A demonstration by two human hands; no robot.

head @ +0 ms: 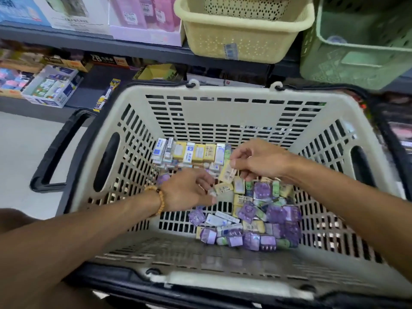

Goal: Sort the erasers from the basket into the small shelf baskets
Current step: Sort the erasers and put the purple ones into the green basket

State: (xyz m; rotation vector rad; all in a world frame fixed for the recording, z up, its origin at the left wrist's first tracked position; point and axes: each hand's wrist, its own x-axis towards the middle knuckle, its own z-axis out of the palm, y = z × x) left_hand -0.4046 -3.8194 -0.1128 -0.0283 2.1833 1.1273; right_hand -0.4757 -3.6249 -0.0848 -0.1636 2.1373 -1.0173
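Both forearms reach into the basket [138,139]. I see my right hand [256,161] pinching a yellow eraser [226,173] above the loose erasers [256,215]; my left hand [189,190] hovers with relaxed fingers. Light, stiff, slick-wrapped blocks: best gripped across their long edges.

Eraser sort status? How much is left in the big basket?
Done: a neat row of erasers stands along the shopping basket's far wall. In hand: right hand pinches a pale yellow eraser; left hand reaches into the pile. Left: loose pile, cream shelf basket looks empty.
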